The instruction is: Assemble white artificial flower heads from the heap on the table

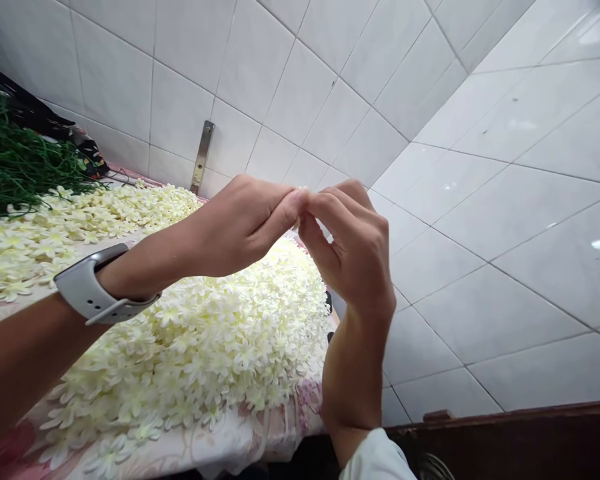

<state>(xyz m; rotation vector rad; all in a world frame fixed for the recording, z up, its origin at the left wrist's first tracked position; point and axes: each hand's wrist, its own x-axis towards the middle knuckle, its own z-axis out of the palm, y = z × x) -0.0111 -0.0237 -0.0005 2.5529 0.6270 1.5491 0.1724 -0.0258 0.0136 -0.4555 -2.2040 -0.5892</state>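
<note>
Anything between the left hand (240, 227) and right hand (347, 253) is hidden; the green bundle (20, 157) is cut off at left.

Pinched between the fingertips (291, 203) of both hands, a small pale piece (297, 225), mostly hidden and impossible to identify. Below and beyond the fingers, countless loose cream-white fabric-like blossoms (195, 347) with yellowish centres, piled flat in a dense, overlapping layer.

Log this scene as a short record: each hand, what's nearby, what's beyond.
Left hand: fingertips pressed against the right hand; white smartwatch on wrist
Right hand: fingertips pinched; anything held is hidden
Nearby: heap of cream-white blossoms on floral cloth
Beyond: bundle of green stems, white tiled wall
</note>
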